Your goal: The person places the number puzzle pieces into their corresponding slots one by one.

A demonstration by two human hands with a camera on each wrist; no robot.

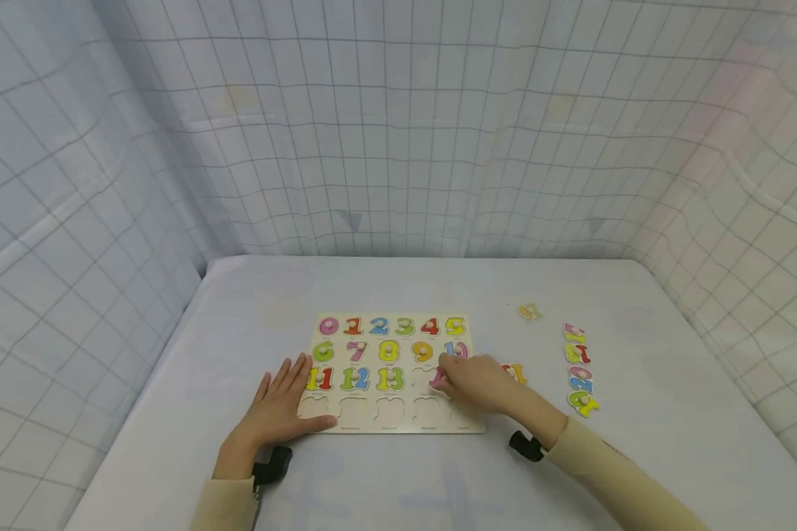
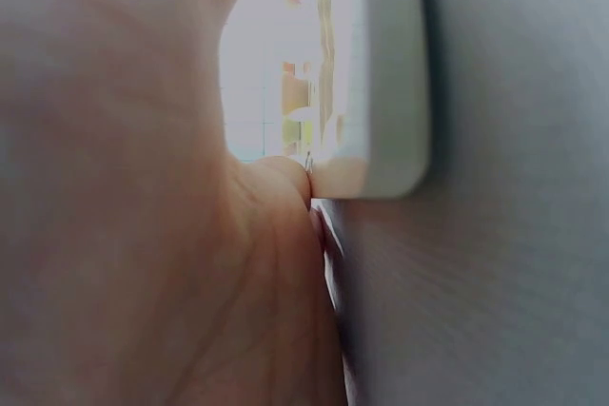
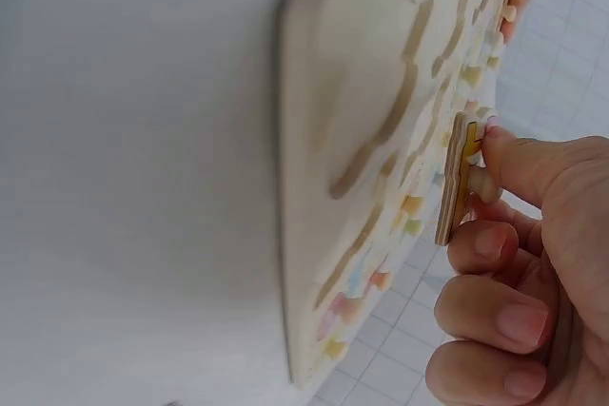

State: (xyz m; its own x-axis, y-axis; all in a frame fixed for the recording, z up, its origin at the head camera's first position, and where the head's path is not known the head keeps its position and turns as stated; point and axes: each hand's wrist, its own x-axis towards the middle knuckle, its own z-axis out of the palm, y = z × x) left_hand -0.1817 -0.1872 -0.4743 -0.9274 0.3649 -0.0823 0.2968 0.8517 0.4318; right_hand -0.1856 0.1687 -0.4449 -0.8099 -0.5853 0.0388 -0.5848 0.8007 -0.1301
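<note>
A wooden number puzzle board (image 1: 365, 426) lies flat, with the numbers 0 to 13 seated in its upper rows and bare recesses along the bottom row. My left hand (image 1: 280, 402) rests on the board's left edge, fingers spread and straight. Above the third row, my right hand (image 1: 474, 383) pinches a number puzzle piece (image 3: 455, 178) by its knob. Part of that piece shows pink in the head view, beside the recess right of the 13; the rest is hidden by the fingers. From the right wrist, it appears tilted above the board's surface.
Right of the board, several number pieces (image 1: 581, 380) lie in a column on the white table (image 1: 372, 479). Another piece (image 1: 530, 313) lies farther back, and one more (image 1: 518, 372) is partly behind my right hand. Gridded white curtains (image 1: 398, 147) surround the table.
</note>
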